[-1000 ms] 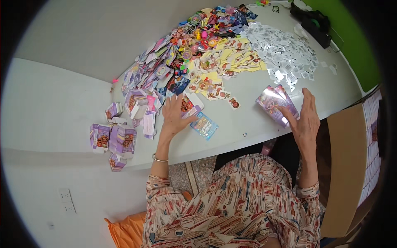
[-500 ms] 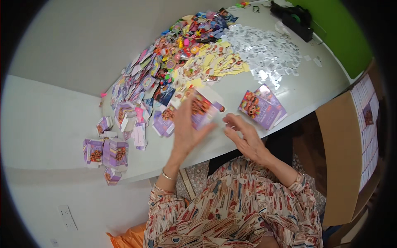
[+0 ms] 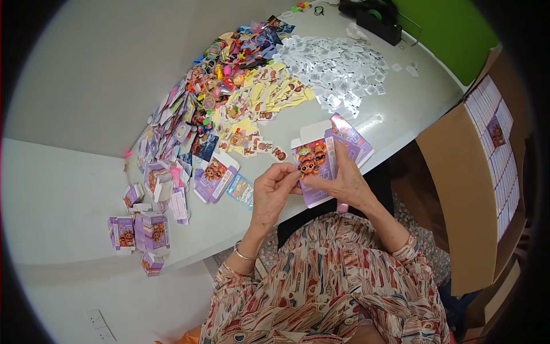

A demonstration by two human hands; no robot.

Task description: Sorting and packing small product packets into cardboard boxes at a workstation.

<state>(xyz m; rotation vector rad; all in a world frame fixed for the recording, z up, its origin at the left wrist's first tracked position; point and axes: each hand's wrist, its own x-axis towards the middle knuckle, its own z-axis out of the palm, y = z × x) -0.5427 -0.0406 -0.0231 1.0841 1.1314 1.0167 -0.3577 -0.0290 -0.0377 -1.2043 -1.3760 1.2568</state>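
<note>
Over the table's near edge I hold a small purple paper box with cartoon figures on its front and a white flap at its top. My right hand grips its right side, thumb across the front. At its left edge my left hand has thumb and fingers pinched together. Just behind, more purple boxes lie flat on the table, partly hidden by the held one. Left of my left hand are another purple box and a light-blue card.
On the table are heaps of white square labels, yellow cards and small colourful trinkets. Several purple boxes sit at its left end. A black tape dispenser stands far right. A cardboard carton holds tightly packed rows.
My hands have come together on a purple box, which is now held up near the table edge. Earlier they were apart, the left over the boxes. The view has shifted slightly.
</note>
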